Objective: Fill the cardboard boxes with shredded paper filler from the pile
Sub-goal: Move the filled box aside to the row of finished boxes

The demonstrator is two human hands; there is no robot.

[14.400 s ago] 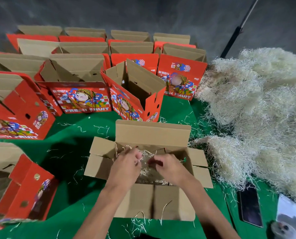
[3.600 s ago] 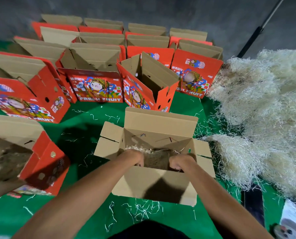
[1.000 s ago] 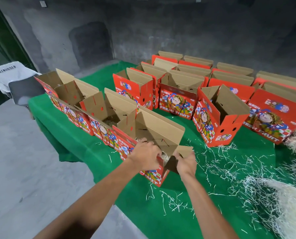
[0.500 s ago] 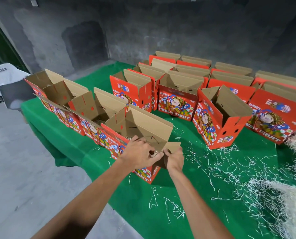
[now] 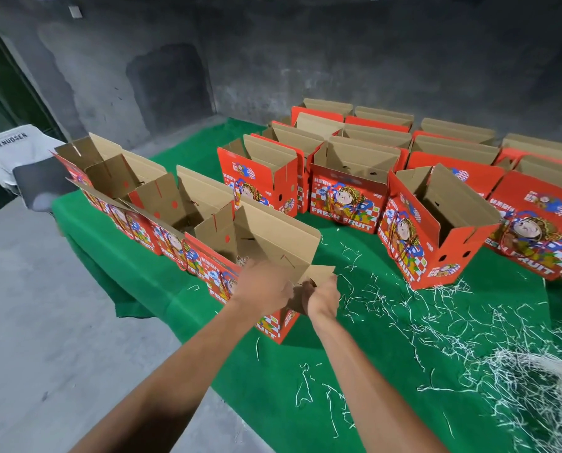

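A red printed cardboard box [image 5: 274, 238] stands open near the left edge of the green table, last in a row of open boxes [image 5: 161, 197]. A wisp of shredded paper shows inside it. My left hand [image 5: 261, 286] rests on its near rim, fingers curled over the edge. My right hand [image 5: 322, 297] pinches the box's small side flap [image 5: 318, 274]. The edge of the shredded paper pile [image 5: 544, 384] lies at the lower right, well apart from both hands.
More open red boxes [image 5: 436, 223] stand in rows at the back and right. Loose paper shreds [image 5: 404, 308] litter the green cloth [image 5: 273, 387]. Left of the table are the grey concrete floor and a chair with a white garment [image 5: 11, 148].
The box in my hands has slid further left to sit against the row of boxes. Both hands stay on its near rim and flap. The view has shifted slightly.
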